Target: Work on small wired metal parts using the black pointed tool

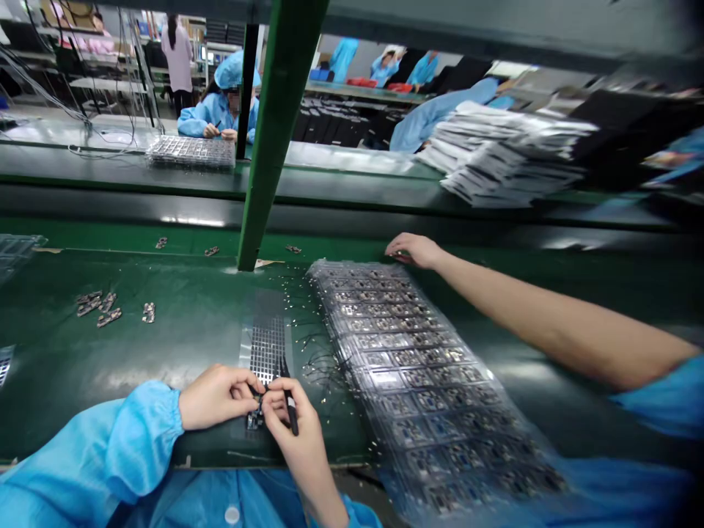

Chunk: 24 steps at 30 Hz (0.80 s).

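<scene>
My left hand pinches one end of a small circuit board over the lower end of the gridded sheet, while my right hand steadies its other side, black tweezers held in its fingers. Just below my wrists runs the near edge of the green bench; bare green lies open beyond my left hand, up to the loose boards. Right of my right hand, thin cables and a stack of clear trays crowd me (a co-worker's arm reaches past its far end).
</scene>
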Motion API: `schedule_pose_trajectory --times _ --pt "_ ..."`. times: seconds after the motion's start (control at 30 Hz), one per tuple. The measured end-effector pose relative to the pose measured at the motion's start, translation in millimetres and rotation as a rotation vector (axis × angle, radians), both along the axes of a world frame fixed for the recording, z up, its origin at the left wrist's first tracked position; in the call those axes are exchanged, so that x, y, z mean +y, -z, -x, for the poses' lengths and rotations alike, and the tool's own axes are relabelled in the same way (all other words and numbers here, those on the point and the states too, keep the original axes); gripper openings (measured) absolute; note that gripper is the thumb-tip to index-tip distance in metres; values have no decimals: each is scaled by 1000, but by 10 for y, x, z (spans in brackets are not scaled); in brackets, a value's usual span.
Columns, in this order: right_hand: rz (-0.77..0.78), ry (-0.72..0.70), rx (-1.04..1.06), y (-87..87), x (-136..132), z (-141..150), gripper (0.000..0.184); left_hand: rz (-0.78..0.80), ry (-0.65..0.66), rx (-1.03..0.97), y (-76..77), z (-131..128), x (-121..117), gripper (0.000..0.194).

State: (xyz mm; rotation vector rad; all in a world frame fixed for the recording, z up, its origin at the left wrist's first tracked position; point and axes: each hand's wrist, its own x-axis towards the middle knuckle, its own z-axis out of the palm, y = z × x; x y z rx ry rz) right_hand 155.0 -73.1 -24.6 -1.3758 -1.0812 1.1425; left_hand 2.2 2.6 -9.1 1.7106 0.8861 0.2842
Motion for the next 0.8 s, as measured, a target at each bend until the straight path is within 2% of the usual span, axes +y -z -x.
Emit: schedule_pose_trajectory --times 0.3,0.5,0.6,0.8 --pt "-29 25 -33 72 -16 16 14 44 -6 19 12 -5 8 21" --pt "-7 12 -6 16 -5 4 16 48 -10 4 17 -4 4 21" --pt "2 -1 -29 29 -2 9 19 40 -12 3 62 -7 2 21" --pt "-41 74 -121 148 -20 60 29 11 -25 19 179 -20 6 20"
